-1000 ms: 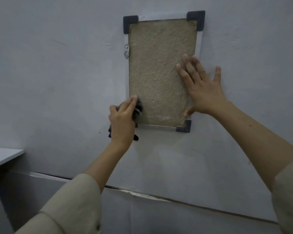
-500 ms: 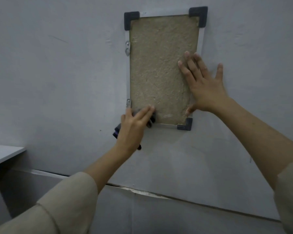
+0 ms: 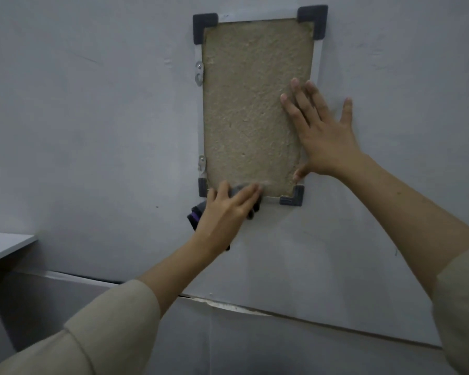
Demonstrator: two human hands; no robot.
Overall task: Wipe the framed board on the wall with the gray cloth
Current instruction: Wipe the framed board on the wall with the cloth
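A tan, rough-surfaced framed board hangs on the grey wall, with a pale metal frame and dark plastic corner caps. My left hand presses the gray cloth flat against the board's bottom edge, near the lower left corner. Most of the cloth is hidden under that hand; only dark folds show at its sides. My right hand lies flat with fingers spread on the board's right edge, holding nothing.
A grey desk corner juts in at the left, below the board's level. A horizontal seam with chipped edging runs across the wall under my arms.
My left hand has slid the cloth down the board's left edge and then rightward along the bottom edge. My right hand has stayed pressed on the right side.
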